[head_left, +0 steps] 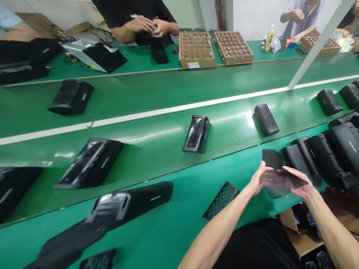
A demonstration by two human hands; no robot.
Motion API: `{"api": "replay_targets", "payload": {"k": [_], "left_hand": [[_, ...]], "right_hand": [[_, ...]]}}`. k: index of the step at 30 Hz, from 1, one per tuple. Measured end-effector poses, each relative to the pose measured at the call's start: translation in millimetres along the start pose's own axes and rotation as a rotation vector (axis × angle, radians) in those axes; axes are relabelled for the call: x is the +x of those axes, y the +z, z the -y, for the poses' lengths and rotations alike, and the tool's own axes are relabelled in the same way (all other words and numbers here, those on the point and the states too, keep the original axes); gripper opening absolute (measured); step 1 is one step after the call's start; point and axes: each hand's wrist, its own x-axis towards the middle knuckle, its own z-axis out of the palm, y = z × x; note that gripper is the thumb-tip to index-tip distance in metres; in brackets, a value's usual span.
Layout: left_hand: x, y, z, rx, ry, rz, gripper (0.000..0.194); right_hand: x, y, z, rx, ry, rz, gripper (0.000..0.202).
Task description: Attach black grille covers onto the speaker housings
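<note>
Between my two hands is a thin, dark see-through mesh sheet (276,183); skin shows through it. My left hand (256,180) pinches its left side, thumb on top. My right hand (304,186) holds the right side, where a darker fold or second layer lies across the fingers. A small black piece (272,158) sits just beyond my left fingertips; I cannot tell whether it joins the sheet. Left of my left forearm, a black perforated panel (220,201) lies on the green table (179,231).
Black speaker-like housings (327,155) crowd the right side. Others, such as a glossy-faced one (196,133), stand on the green conveyor (157,140). A long black part (134,203) lies at left. A white post (316,48) rises beyond. Co-workers sit opposite near partitioned boxes (193,64).
</note>
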Motion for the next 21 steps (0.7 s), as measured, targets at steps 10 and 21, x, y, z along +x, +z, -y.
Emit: {"api": "replay_targets", "payload": {"k": [10,21], "left_hand": [[-141.3,-42.3,28.2,-0.448,-0.096,-0.246,0.064],[-194.4,-78.4,55.7,-0.237,-0.097,-0.466,0.053]], "right_hand": [[8.7,70.5,-71.0,0.284,0.309,0.228,0.047],[30.6,94.6,-83.7,-0.142,0.208,0.256,0.052]]}}
